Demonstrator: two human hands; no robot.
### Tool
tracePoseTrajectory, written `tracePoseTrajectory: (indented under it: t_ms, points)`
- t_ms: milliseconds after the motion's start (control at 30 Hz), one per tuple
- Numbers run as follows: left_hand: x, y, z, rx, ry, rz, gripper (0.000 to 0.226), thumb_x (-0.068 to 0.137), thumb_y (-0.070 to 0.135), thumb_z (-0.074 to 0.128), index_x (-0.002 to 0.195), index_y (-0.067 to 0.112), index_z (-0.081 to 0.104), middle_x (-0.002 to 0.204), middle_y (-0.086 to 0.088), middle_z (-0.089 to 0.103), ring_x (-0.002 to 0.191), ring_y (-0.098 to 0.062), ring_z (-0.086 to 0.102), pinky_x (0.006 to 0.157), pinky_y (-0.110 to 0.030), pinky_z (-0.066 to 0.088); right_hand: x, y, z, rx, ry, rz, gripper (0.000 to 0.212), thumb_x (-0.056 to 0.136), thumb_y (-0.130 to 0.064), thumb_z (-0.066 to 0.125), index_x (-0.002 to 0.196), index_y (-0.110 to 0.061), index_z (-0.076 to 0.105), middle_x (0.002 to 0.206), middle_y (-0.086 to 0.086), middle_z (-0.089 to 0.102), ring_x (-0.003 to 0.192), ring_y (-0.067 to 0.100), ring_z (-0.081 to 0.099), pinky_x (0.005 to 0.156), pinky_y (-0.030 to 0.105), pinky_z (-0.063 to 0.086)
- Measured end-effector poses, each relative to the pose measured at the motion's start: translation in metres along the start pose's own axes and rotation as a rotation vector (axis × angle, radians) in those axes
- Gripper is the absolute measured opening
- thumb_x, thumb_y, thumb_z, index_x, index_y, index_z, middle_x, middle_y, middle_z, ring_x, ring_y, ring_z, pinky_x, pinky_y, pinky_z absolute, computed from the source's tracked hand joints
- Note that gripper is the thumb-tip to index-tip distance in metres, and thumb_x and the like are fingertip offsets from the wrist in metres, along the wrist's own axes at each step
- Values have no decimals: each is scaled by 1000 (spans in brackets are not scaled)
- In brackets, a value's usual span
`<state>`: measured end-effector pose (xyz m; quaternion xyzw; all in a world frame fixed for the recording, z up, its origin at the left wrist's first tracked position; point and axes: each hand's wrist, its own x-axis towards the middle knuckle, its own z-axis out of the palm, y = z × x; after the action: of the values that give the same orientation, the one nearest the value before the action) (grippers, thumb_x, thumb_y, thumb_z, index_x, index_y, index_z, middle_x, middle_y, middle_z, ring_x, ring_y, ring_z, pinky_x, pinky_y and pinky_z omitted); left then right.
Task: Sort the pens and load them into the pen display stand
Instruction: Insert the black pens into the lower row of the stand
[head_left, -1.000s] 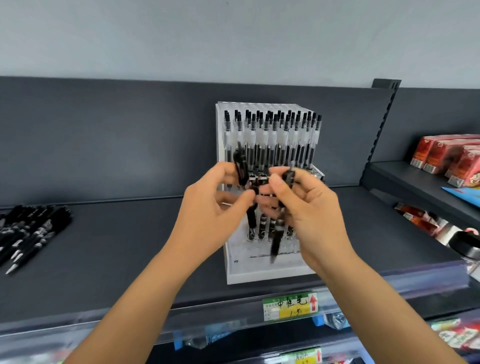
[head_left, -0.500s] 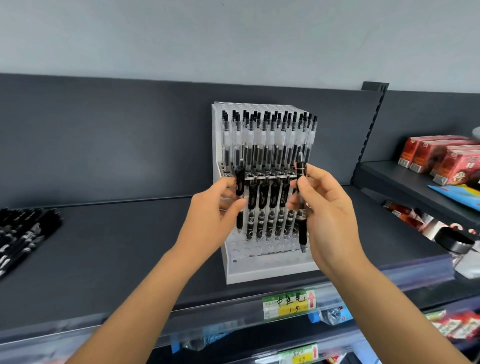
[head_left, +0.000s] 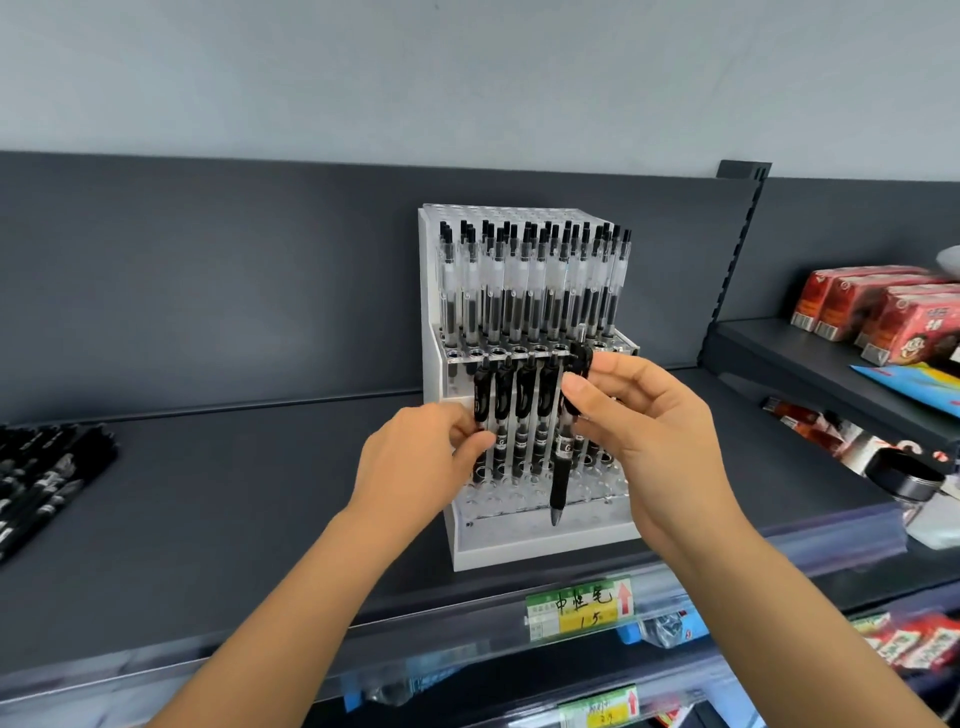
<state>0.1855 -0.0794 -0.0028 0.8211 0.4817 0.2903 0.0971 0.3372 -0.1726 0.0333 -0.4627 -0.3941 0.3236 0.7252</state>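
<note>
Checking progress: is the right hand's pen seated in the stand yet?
No, the right hand holds the pen before the stand, tip hanging free.

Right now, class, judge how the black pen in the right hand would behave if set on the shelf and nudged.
The black pen looks stiff: it hangs straight from the right hand. Probably light, as a mere pinch carries it. Its round barrel would likely roll on the flat shelf.

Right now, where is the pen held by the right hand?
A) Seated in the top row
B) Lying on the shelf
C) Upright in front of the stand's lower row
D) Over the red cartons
C: the right hand pinches the pen upright, tip down, in front of the stand's lower row.
</note>
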Motion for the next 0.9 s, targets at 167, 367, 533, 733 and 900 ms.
tracePoseTrajectory:
  t_ms: [167, 367, 533, 733, 900]
  points:
    - [-14, -11, 2, -166, -12, -32, 27, 83, 57, 61, 98, 35, 63, 87, 22, 64, 66, 4, 51, 62, -19, 44, -2, -1, -1, 20, 2, 38, 31, 69, -16, 76, 100, -20, 71, 74, -6, 59, 74, 6, 63, 66, 20, 54]
    - [-28, 3, -15, -485, 122, 126, 21, 84, 30, 71, 105, 29, 65, 86, 19, 66, 66, -6, 54, 61, -11, 41, -5, -3, 8, -23, -49, 10, 14, 66, -14, 79, 75, -14, 68, 81, 2, 61, 71, 9, 63, 68, 31, 59]
    - [-28, 23, -32, -493, 44, 335, 25, 82, 29, 74, 106, 26, 70, 84, 14, 70, 77, -6, 66, 71, -19, 53, -6, -4, 24, -52, -69, -78, 20, 71, -11, 79, 75, -6, 60, 69, 2, 53, 63, 13, 58, 59, 27, 55]
    - [-23, 25, -39, -722, 221, 208, 26, 77, 16, 78, 87, 38, 67, 81, 15, 72, 70, -4, 69, 67, -17, 54, -8, -10, 31, -50, -115, -152, 29, 74, -31, 70, 96, -13, 71, 76, -4, 68, 71, 11, 64, 68, 30, 59]
    - [-11, 7, -34, -781, 294, 42, 20, 73, 21, 82, 88, 20, 69, 81, 1, 70, 68, -19, 70, 72, -39, 59, -5, 6, 13, -639, -164, -219, 41, 86, -30, 67, 127, -27, 59, 105, -13, 64, 84, 0, 60, 72, 13, 50]
